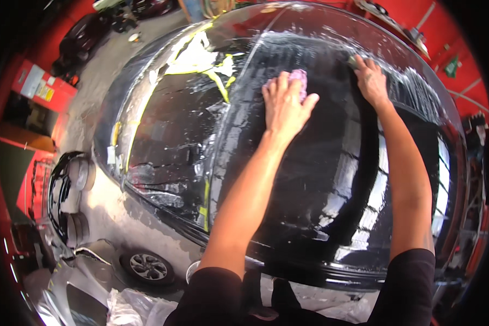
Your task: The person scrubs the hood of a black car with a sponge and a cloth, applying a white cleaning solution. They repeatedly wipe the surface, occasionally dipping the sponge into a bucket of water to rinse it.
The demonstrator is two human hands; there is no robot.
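Both my arms stretch over a glossy, wet black car roof (315, 152). My left hand (284, 106) lies on the roof near its middle, pressing a crumpled pink-purple cloth or sponge (300, 79) under its fingers, with the thumb sticking out to the side. Farther right, my right hand (372, 81) curls its fingers around a small grey-green pad (353, 62) held against the roof. Its exact kind is too small to make out. Whitish wet streaks run across the far part of the roof.
Left of the roof, dark glass (168, 125) is edged with yellow masking tape (138, 125) and torn film. A wheel (148, 266), a silver car part (81, 293) and clear plastic sheeting (138, 307) lie at the lower left. A red cabinet (41, 87) stands at the left.
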